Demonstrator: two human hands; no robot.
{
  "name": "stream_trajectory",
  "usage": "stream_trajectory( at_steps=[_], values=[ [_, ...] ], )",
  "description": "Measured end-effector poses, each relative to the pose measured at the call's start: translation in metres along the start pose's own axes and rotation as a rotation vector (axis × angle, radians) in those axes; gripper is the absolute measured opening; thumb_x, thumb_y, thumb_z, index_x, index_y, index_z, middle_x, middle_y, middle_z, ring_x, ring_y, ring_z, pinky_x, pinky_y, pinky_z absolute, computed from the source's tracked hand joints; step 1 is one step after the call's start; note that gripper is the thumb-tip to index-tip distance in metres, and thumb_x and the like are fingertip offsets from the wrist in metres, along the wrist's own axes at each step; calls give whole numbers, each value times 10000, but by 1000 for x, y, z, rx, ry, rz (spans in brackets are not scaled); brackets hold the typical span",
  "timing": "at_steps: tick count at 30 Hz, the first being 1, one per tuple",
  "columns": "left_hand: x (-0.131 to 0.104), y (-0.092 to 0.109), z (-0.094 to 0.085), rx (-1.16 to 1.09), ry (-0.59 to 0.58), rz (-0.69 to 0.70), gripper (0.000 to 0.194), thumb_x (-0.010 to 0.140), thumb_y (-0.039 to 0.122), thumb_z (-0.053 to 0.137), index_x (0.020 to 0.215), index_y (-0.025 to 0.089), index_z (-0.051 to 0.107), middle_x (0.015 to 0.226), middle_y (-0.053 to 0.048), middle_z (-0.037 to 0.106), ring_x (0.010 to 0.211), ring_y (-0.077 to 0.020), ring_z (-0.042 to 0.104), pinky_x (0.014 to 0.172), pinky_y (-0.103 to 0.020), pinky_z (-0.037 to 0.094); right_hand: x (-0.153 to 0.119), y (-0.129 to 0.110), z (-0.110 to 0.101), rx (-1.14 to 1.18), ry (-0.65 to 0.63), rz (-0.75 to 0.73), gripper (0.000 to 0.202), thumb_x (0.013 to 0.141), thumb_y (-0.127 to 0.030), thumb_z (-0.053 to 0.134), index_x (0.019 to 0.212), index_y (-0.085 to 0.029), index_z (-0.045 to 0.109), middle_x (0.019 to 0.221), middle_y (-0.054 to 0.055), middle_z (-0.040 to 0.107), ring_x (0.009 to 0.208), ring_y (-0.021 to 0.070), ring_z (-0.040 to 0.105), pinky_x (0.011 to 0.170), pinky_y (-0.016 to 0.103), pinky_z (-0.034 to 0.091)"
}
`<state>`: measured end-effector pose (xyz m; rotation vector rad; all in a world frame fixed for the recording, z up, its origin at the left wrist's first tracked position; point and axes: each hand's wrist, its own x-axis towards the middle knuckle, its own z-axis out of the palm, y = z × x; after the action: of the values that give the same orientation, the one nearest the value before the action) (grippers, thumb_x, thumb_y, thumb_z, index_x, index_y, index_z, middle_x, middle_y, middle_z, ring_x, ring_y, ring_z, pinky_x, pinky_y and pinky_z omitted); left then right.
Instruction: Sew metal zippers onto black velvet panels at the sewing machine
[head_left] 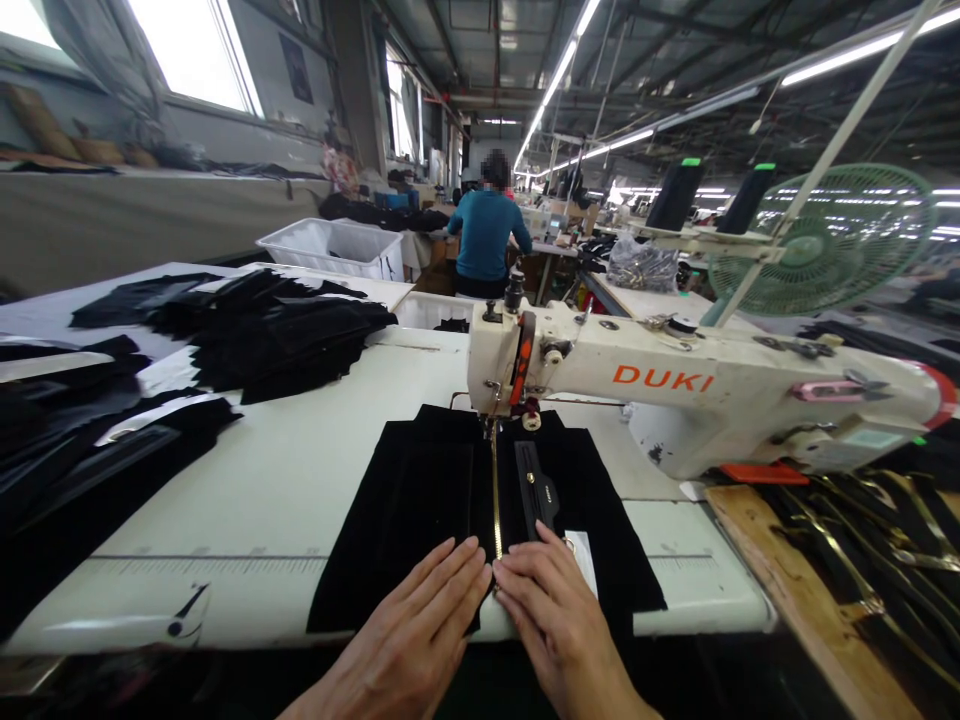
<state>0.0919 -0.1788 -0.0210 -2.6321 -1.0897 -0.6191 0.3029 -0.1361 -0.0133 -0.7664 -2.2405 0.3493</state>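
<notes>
A black fabric panel lies flat on the sewing table under the needle area of a sewing machine. Down its middle runs a gold-toothed zipper, its far end beneath the presser foot. My left hand rests flat on the panel's near edge, fingers stretched out, just left of the zipper. The fingers of my right hand are bent and closed at the zipper's near end. Beyond that hand, a black trim piece with a small gold part sits on the panel, and a white tag shows beside it.
Stacks of black cut pieces cover the table's left. Black straps with gold zippers lie on a wooden board at right. Thread cones and a green fan stand behind the machine. A person in blue sits ahead, near a white bin.
</notes>
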Motion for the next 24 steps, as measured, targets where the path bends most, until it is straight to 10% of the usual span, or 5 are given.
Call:
stream_trajectory(
  at_steps=[24],
  values=[
    [3, 3, -3, 38, 43, 24, 425, 979, 62, 428, 1391, 48, 530, 1410, -144, 567, 1386, -279, 430, 1173, -426, 342, 1, -3, 4, 63, 71, 108, 200, 924, -61, 572, 1016, -226, 638, 935, 32, 628, 925, 214, 643, 1088, 536, 421]
  ],
)
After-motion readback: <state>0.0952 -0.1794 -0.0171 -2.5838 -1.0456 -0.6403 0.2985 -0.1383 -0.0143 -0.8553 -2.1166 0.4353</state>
